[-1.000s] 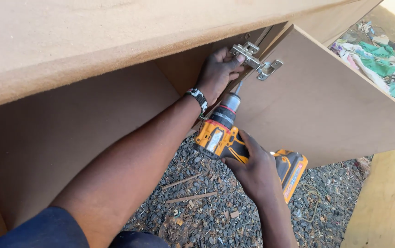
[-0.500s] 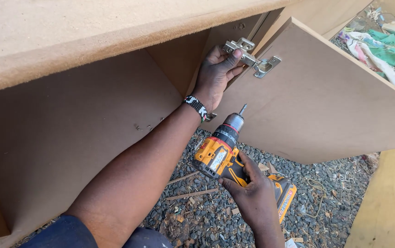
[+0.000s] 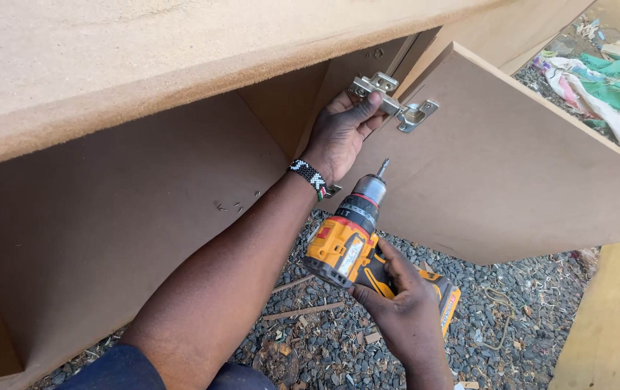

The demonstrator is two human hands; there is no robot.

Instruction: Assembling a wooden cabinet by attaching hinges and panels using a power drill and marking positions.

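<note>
My left hand (image 3: 342,133) reaches up into a brown fibreboard cabinet (image 3: 129,195) and pinches a silver metal hinge (image 3: 389,101) where the side wall meets the open door panel (image 3: 512,180). A beaded black and white band (image 3: 310,175) sits on that wrist. My right hand (image 3: 400,303) grips the handle of a yellow and black cordless drill (image 3: 350,238). Its bit (image 3: 382,167) points up at the hinge, a short way below it and not touching.
Several small screws (image 3: 234,206) lie on the inner cabinet wall. Grey gravel with wood scraps (image 3: 324,332) covers the ground below. A heap of green and white cloth (image 3: 606,79) lies at the upper right. A pale wooden board (image 3: 613,325) stands at the lower right.
The drill has pulled back down from the hinge area and now hangs lower, bit tilted upward. My left hand has stayed on the hinge.
</note>
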